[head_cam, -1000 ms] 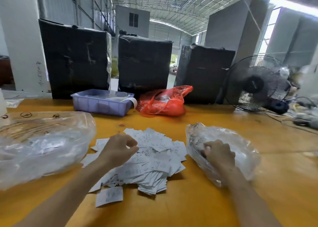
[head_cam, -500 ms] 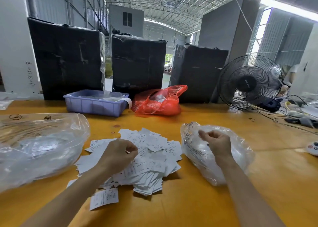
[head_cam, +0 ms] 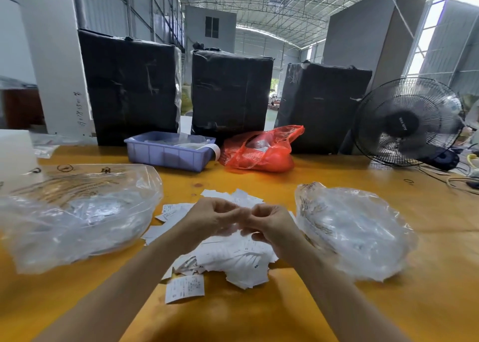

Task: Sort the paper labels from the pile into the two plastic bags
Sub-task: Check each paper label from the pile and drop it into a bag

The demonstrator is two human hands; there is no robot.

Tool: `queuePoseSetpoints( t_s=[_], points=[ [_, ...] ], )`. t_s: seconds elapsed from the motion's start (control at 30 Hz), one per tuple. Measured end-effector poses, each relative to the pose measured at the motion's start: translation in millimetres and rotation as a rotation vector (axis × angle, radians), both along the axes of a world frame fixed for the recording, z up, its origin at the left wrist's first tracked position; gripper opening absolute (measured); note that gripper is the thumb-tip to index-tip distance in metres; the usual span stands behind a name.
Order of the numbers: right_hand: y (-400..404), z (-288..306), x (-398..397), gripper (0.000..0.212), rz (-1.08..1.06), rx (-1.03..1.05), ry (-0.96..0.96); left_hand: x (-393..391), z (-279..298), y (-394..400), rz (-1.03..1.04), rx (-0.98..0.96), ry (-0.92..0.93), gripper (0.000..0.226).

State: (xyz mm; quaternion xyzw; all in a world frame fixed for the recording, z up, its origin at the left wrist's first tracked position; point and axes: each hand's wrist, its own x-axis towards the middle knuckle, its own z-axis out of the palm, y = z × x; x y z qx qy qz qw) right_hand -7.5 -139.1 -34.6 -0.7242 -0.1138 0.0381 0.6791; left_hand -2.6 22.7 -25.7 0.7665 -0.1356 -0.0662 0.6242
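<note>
Item: label sort, mid-step. I had both hands together above the pile (head_cam: 233, 258); the left hand (head_cam: 215, 218) and right hand (head_cam: 269, 222) had fingers curled inward, fingertips meeting. Blur hid any label between them, so I could not tell what they held.

Method, my judgement: separate a single label, read its print, then carry it to the matching bag's mouth without dragging neighbours.

Count: clear bags, two, left bag (head_cam: 77, 212) and right bag (head_cam: 355, 227) flanking the pile. Loose labels: dozens, uncountable. One label (head_cam: 184, 288) lay apart, nearest me.
</note>
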Motion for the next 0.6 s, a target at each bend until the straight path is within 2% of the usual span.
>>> queuePoseSetpoints(
  t_s=[0.13, 0.23, 0.3, 0.4, 0.53, 0.6],
  points=[
    [4.2, -7.1, 1.3, 0.035, -0.008, 0.046, 0.044, 1.1, -3.5, 5.7, -0.034, 0.052, 0.006, 0.023],
    [5.2, -9.0, 4.8, 0.033, -0.061, 0.019, -0.029, 3.1, -3.0, 7.8, 0.053, 0.040, 0.008, 0.014],
    [3.1, -10.8, 7.2, 0.024, -0.126, -0.168, -0.185, 7.3, -2.6, 12.6, 0.181, -0.002, -0.001, 0.011],
    [3.5, -18.9, 6.3, 0.010, -0.117, -0.652, -0.435, 12.7, -3.5, 24.6, 0.324, -0.127, 0.010, 0.011],
    [20.1, -33.4, 0.5, 0.045, 0.119, -0.966, -0.612, 18.2, -6.7, 34.2, 0.445, -0.221, 0.024, 0.014],
    [26.6, -35.2, -0.8, 0.054, 0.145, -1.006, -0.612, 20.5, -7.3, 35.1, 0.458, -0.242, 0.033, 0.012]
  ],
)
